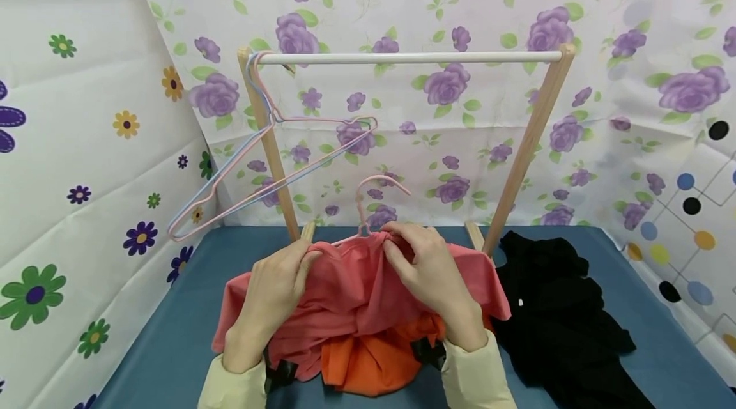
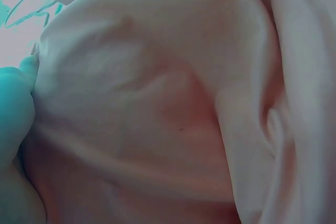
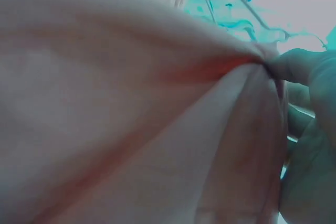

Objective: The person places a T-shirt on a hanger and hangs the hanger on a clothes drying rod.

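A coral-pink garment (image 1: 359, 294), likely a shirt, is held up by its top edge in front of the rack. My left hand (image 1: 270, 294) pinches the edge left of the middle, thumb in front and fingers behind the fabric. Near the neckline, my right hand (image 1: 428, 268) pinches a gathered fold between thumb and fingers. Between the hands a pink hanger (image 1: 376, 177) pokes its hook up out of the neckline; most of its body is hidden inside the cloth. Fabric (image 2: 147, 98) fills the left wrist view, and creases run to the right fingertips (image 3: 291, 66) in the right wrist view.
Behind the garment stands a wooden rack with a white rail (image 1: 414, 58). A pink and a blue hanger (image 1: 201, 190) hang at its left end. Orange cloth (image 1: 370, 367) lies under the garment, and black clothing (image 1: 558, 313) lies to the right on the blue table (image 1: 167, 339).
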`<state>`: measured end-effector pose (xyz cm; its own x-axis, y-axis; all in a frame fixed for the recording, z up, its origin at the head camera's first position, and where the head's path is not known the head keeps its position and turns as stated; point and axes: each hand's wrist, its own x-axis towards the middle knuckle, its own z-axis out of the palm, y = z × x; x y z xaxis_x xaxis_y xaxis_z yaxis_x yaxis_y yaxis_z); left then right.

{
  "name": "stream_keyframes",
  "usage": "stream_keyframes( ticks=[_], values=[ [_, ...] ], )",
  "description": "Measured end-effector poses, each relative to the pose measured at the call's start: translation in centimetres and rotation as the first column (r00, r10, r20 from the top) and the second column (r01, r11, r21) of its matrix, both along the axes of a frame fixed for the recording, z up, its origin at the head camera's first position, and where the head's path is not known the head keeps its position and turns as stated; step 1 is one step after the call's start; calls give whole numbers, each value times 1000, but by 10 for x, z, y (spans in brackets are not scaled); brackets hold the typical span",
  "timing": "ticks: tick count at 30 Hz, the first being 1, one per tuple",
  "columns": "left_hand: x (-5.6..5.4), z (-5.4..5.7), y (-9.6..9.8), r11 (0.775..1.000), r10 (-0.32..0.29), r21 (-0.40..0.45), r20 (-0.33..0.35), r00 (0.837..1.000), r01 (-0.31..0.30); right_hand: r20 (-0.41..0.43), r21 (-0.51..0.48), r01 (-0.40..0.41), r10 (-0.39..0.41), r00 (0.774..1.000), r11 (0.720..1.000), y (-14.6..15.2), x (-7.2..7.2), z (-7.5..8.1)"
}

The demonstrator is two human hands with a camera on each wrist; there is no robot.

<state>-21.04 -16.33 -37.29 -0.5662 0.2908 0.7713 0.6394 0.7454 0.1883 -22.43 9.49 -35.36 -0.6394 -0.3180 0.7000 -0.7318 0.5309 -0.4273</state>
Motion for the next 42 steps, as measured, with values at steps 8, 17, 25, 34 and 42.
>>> stream_keyframes(
  ticks=[8, 17, 25, 34, 42],
  values=[
    [1, 3, -3, 999, -8, 48, -21, 1000, 9, -85, 11, 86, -85, 993, 996, 12, -7, -1],
    [1, 2, -10, 998, 26, 64, -34, 999, -24, -85, 21, 132, -130, 988, 991, 19, -11, -3],
    [2, 4, -20, 994, 90, 65, -18, 996, -89, -84, 19, 178, -176, 981, 984, 26, -15, -5],
    [2, 6, -30, 989, 132, 64, -11, 991, -131, -109, 36, 271, -266, 958, 962, 31, -16, -7],
    [4, 6, -39, 981, 169, 92, 23, 985, -170, -106, 25, 295, -291, 951, 955, 35, -17, -6]
  ],
)
